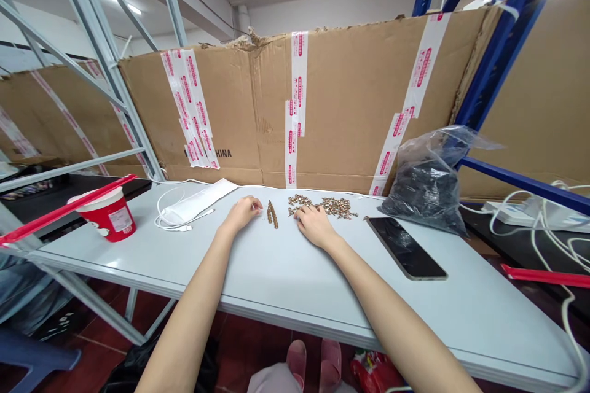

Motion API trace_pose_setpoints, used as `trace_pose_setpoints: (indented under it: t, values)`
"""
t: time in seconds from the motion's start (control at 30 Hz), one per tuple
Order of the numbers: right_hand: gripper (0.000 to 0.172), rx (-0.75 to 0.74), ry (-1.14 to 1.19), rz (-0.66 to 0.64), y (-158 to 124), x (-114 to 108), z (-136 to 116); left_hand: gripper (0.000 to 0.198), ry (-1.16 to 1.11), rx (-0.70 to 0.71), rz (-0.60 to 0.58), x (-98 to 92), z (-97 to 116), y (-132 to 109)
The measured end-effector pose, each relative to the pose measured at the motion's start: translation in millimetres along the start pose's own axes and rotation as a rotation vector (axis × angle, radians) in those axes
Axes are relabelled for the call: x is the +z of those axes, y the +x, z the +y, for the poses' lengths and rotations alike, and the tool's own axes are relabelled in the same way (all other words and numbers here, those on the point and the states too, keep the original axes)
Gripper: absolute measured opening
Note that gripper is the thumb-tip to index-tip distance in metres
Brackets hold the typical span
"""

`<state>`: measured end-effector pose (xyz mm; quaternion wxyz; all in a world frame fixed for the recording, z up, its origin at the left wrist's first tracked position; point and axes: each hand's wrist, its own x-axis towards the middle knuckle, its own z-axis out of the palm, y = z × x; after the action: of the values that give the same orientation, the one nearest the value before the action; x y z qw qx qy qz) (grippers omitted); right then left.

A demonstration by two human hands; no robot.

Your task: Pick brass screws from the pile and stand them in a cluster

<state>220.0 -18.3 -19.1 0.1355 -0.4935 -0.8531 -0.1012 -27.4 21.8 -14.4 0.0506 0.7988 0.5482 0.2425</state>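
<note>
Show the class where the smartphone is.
In the head view, the smartphone lies on the white table, right of the right hand, beside the plastic bag of dark pieces.

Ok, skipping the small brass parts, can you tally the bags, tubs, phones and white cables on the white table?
Clear plastic bag of dark parts: 1
Red-and-white round tub: 1
Black cracked smartphone: 1
White coiled cable: 1
Total: 4
</note>
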Motion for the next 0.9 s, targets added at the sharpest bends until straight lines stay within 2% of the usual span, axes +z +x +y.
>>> trace_pose_setpoints:
  t: [0.13, 0.27, 0.43, 0.63, 0.9]
  values:
    - [0.025, -0.009, 0.001, 0.017, 0, 0, 0, 0.019, -0.023, -0.022, -0.08, -5.1, 1, -2]
    - [0.025, -0.003, -0.013, 0.001, -1, -1, 0, 0.014, -0.06, -0.01, -0.151, -1.3, 1, 0]
    - [0.025, -0.005, -0.025, 0.01, -2, -3, -1, 0.011, 0.011, -0.011, -0.093, 3.4, 8, 2]
    - [0.025, 0.003, -0.005, 0.002, -1, -1, 0, 0.015, 0.094, 0.023, -0.029, -0.3, 17, 2]
    - [0.028, -0.002, -0.03, -0.004, 1, 1, 1, 0.017, 0.007, 0.011, -0.104, 0.6, 14, 3]
